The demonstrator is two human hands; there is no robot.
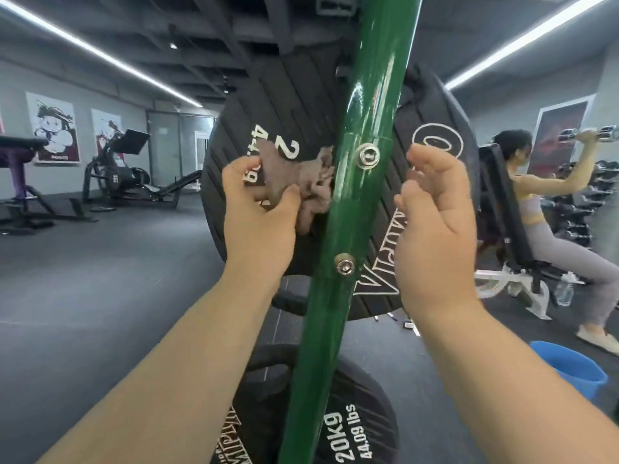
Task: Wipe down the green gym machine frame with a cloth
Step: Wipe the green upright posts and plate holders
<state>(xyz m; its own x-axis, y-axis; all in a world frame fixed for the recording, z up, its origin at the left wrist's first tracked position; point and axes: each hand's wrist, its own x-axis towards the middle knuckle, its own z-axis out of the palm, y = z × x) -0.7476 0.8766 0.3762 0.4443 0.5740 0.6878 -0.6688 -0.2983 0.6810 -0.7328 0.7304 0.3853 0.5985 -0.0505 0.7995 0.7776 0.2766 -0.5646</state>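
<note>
A glossy green frame (355, 209) tube is seen running from top centre down to the bottom edge, tilted slightly to the right at the top. Two silver bolts (367, 156) are set in its face, one above the other.

Left hand (259, 209): raised left of the tube, a crumpled brown cloth (301, 182) is pinched between thumb and fingers. The cloth's bunched right end is held against, or just beside, the tube's left edge; actual contact cannot be told.

Right hand (435, 216): raised right of the tube, fingers loosely curled, nothing gripped; it is held apart from the tube.

Behind the tube a large black plate (268, 105) with white lettering is mounted. A second plate (361, 426), marked 20KG and 44.09 lbs, is seen lower down.

A blue bucket (569, 370) stands on the dark floor at lower right. Further right, a person (549, 209) is seated on a bench with dumbbells raised. At far left, black machines (124, 175) and wall posters (53, 127) are noted. Strip lights run along the ceiling.
</note>
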